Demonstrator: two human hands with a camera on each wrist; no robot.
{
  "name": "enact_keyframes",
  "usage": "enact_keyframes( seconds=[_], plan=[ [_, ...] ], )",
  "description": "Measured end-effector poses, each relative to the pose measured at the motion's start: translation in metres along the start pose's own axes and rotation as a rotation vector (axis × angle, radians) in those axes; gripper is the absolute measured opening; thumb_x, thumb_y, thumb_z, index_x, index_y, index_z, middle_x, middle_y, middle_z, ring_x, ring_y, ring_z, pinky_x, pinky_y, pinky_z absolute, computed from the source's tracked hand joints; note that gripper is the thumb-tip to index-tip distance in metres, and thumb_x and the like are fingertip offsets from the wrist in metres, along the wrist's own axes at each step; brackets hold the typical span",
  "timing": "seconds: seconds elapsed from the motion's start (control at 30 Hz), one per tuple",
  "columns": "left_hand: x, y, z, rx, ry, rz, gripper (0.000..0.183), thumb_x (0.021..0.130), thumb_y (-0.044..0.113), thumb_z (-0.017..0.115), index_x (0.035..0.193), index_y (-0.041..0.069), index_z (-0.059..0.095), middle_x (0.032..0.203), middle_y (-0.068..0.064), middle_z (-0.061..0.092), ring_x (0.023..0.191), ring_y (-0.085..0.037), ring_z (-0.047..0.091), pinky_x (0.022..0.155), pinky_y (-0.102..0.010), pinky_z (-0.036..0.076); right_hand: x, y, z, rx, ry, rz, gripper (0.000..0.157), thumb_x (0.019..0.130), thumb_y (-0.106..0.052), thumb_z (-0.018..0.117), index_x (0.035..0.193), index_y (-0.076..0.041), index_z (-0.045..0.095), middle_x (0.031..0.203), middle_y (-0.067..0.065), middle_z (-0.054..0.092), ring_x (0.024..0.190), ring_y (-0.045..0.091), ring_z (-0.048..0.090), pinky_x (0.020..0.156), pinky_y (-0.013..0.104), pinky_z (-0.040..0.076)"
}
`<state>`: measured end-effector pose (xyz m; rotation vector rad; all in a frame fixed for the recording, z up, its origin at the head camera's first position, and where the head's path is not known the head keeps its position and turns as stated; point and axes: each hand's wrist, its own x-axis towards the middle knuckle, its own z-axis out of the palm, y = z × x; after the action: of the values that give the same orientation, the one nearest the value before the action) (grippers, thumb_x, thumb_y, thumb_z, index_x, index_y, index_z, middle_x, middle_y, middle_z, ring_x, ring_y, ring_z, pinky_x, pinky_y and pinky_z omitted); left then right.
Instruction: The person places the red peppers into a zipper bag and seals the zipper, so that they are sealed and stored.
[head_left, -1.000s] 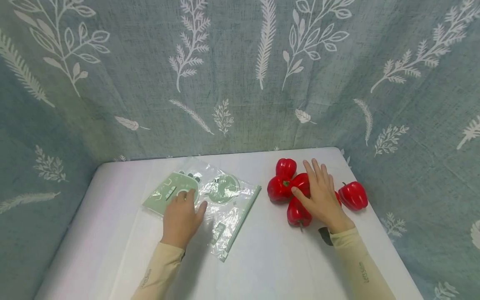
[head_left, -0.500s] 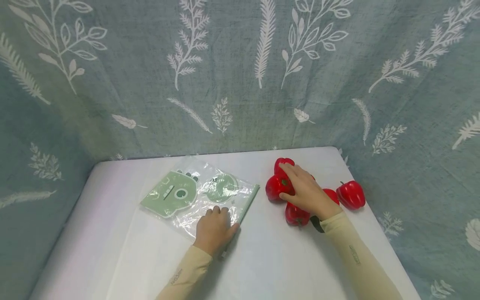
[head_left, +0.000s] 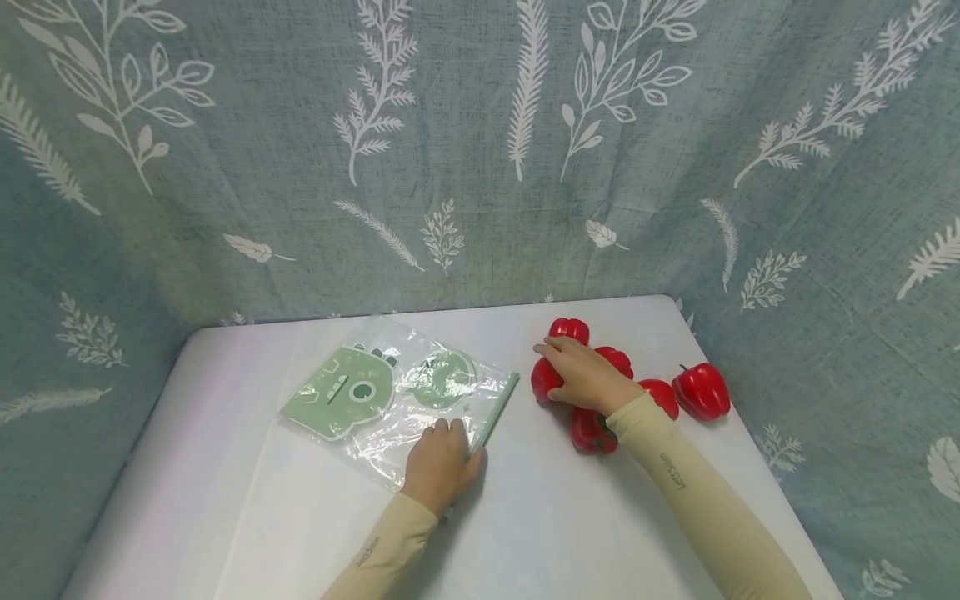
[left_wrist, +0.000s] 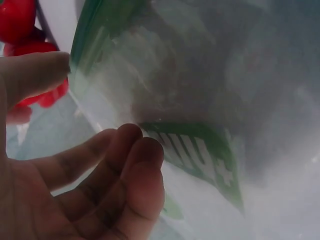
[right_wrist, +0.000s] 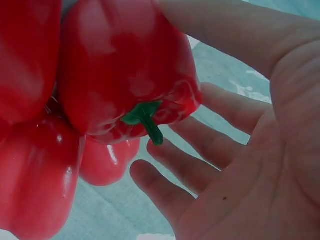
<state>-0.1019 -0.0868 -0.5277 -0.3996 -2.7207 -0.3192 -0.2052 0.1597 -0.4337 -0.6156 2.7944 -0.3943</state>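
In the head view, my right hand (head_left: 588,375) reaches over the leftmost red bell pepper (head_left: 546,382), its thumb on the near side and its fingers on the far side. The right wrist view shows this hand around a pepper (right_wrist: 130,65) with a green stem, the thumb against its side and fingertips partly behind it. My left hand (head_left: 442,467) is over the near end of a clear zip bag (head_left: 420,425) with a green monster print. Close up, the left thumb is at the bag's green zip strip (left_wrist: 92,37), apart from the loosely bent fingers.
Several other red bell peppers surround the right hand: one at the back (head_left: 570,328), one in front (head_left: 592,432), one at the far right (head_left: 702,392). They lie on a white-covered table (head_left: 525,533). A patterned green curtain (head_left: 480,167) stands behind and beside it.
My left hand has moved right from the monster print to the bag's zip end. My right hand has moved left over the peppers and come down around the leftmost one.
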Motion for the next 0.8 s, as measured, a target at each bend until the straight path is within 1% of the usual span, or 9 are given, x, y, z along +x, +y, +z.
enact_keyframes(
  seconds=[0.17, 0.3, 0.47, 0.6, 0.7, 0.8],
  plan=[
    [0.0005, -0.0007, -0.0005, -0.039, 0.047, 0.003, 0.033, 0.077, 0.022, 0.081, 0.071, 0.004, 0.053, 0.06, -0.007, 0.047, 0.048, -0.022, 0.046, 0.04, -0.036, 0.043, 0.0022, -0.0034, 0.0012, 0.005, -0.024, 0.042, 0.09, 0.075, -0.018, 0.09, 0.153, -0.012, 0.045, 0.153, 0.015, 0.043, 0.141, 0.035, 0.038, 0.096, 0.057, 0.052],
    [0.0024, -0.0014, -0.0023, -0.056, 0.049, 0.004, 0.027, 0.078, 0.012, 0.077, 0.068, 0.005, 0.053, 0.057, -0.007, 0.049, 0.045, -0.021, 0.046, 0.038, -0.036, 0.042, 0.003, -0.0059, 0.0017, 0.008, -0.043, 0.067, 0.089, 0.073, -0.016, 0.091, 0.151, -0.013, 0.047, 0.151, 0.015, 0.045, 0.139, 0.036, 0.041, 0.091, 0.056, 0.055],
    [0.0051, -0.0001, -0.0055, -0.102, -0.005, -0.001, 0.02, 0.077, 0.005, 0.076, 0.067, 0.006, 0.059, 0.058, -0.006, 0.053, 0.046, -0.022, 0.05, 0.041, -0.036, 0.043, 0.0023, -0.0078, 0.0034, 0.002, -0.036, 0.065, 0.087, 0.073, -0.014, 0.091, 0.15, -0.013, 0.049, 0.15, 0.014, 0.046, 0.138, 0.035, 0.041, 0.089, 0.055, 0.056],
    [0.0057, 0.0012, -0.0068, -0.146, -0.061, -0.016, 0.022, 0.076, 0.006, 0.076, 0.064, 0.009, 0.058, 0.059, -0.005, 0.053, 0.047, -0.022, 0.05, 0.042, -0.037, 0.042, 0.0011, -0.0098, 0.0042, 0.003, -0.025, 0.047, 0.084, 0.075, -0.014, 0.089, 0.15, -0.013, 0.049, 0.15, 0.014, 0.046, 0.139, 0.034, 0.041, 0.092, 0.054, 0.055],
    [0.006, 0.0018, -0.007, -0.154, -0.077, -0.023, 0.025, 0.077, 0.006, 0.078, 0.062, 0.01, 0.058, 0.059, -0.004, 0.053, 0.047, -0.022, 0.051, 0.041, -0.037, 0.043, 0.0009, -0.0097, 0.0042, -0.005, -0.01, 0.031, 0.084, 0.075, -0.015, 0.09, 0.149, -0.012, 0.05, 0.148, 0.015, 0.048, 0.137, 0.035, 0.043, 0.092, 0.054, 0.055],
    [0.0067, 0.0022, -0.0072, -0.159, -0.087, -0.023, 0.024, 0.076, 0.005, 0.078, 0.061, 0.01, 0.059, 0.058, -0.005, 0.055, 0.048, -0.023, 0.053, 0.042, -0.037, 0.044, -0.0002, -0.0092, 0.0035, 0.004, 0.011, 0.037, 0.086, 0.073, -0.018, 0.091, 0.148, -0.012, 0.05, 0.145, 0.016, 0.049, 0.132, 0.035, 0.047, 0.09, 0.054, 0.056]
  ],
)
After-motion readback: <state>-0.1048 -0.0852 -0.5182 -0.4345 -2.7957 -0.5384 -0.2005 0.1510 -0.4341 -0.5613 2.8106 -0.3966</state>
